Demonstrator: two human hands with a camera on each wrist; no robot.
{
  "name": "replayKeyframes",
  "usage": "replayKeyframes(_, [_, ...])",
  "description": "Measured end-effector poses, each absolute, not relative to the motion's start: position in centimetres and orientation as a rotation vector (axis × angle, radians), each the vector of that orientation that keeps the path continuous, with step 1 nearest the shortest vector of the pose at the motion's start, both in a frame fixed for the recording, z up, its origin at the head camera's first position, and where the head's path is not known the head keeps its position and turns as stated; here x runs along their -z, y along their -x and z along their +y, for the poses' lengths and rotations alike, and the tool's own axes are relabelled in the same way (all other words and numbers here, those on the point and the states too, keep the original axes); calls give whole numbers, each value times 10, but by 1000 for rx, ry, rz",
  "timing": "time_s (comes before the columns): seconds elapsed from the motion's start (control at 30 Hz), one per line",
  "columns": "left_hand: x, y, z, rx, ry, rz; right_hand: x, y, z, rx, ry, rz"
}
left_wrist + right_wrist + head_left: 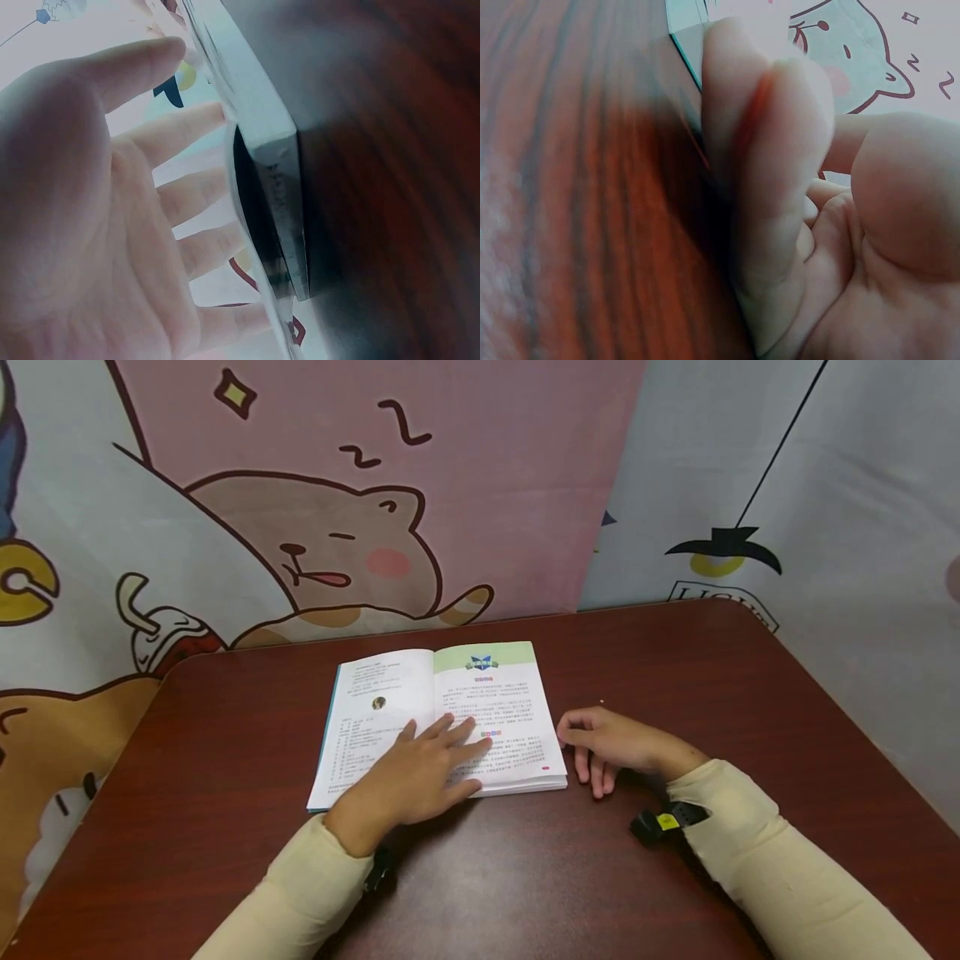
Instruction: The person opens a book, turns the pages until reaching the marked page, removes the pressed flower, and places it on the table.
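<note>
An open book with printed pages lies on the table, its right page topped by a green band. Across the lower middle of the spread, my left hand rests with its fingers spread over both pages. The left wrist view shows the palm of this left hand and the thick edge of the book. Just off the book's right edge is my right hand, loosely bent, its index finger and thumb right at the page edge. From the right wrist, the bent fingers hide most of the book.
The dark red-brown table extends on all sides of the book. Behind it hangs a cloth printed with a sleeping cartoon bear. Each wrist wears a dark camera strap, the right one just over the tabletop.
</note>
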State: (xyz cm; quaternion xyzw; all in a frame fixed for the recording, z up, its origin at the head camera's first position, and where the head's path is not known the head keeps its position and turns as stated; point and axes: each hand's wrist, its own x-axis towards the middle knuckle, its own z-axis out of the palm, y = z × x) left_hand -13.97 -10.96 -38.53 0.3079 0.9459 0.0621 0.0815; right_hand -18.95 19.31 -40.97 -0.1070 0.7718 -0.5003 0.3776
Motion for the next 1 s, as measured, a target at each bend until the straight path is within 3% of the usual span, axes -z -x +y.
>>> replayKeyframes(1.0, [387, 142, -110, -331, -1162, 2828, 411, 190, 193, 1271, 273, 1972])
